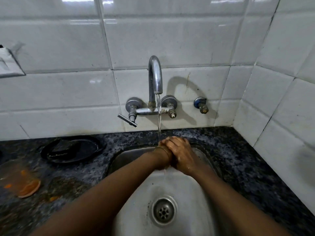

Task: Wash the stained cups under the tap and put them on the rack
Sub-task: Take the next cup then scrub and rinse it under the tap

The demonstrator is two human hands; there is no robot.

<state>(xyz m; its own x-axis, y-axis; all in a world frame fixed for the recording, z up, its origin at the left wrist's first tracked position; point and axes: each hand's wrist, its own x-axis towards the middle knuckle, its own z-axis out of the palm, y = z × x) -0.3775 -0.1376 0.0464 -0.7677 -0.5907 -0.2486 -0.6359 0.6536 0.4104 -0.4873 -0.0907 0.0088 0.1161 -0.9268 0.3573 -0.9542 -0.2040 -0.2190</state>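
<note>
Under the tap (155,74), where I'd expect a stained cup by now, I've got no cup at all. No cup shows anywhere in this view, and no rack either, so I can't say where they are; they must be off frame somewhere. The sink (134,200) is bare down to the drain (164,211).

What's actually going on: the water stream (159,116) runs straight down onto my two hands, which are pressed together over the back of the basin. My right hand (181,155) lies on top, its fingers (170,141) curled loosely over the left hand (164,147), which is mostly hidden underneath. Both are wet, touching each other and the water, and gripping nothing but each other. A thin bangle (162,149) sits at the left wrist.

My read is that this is a hand rinse, either before the first cup or after the last one. Can't tell which from here.

If cups are left, the next move means pulling the hands apart, opening the fingers wide and reaching out of frame for one, with wet fingers, so a firm grip matters.

Off to the left on the dark stone worktop (238,150) there's a black plate (72,149) and something blurry and orange (29,188), possibly a clear tumbler on its side, too smeared to call.
</note>
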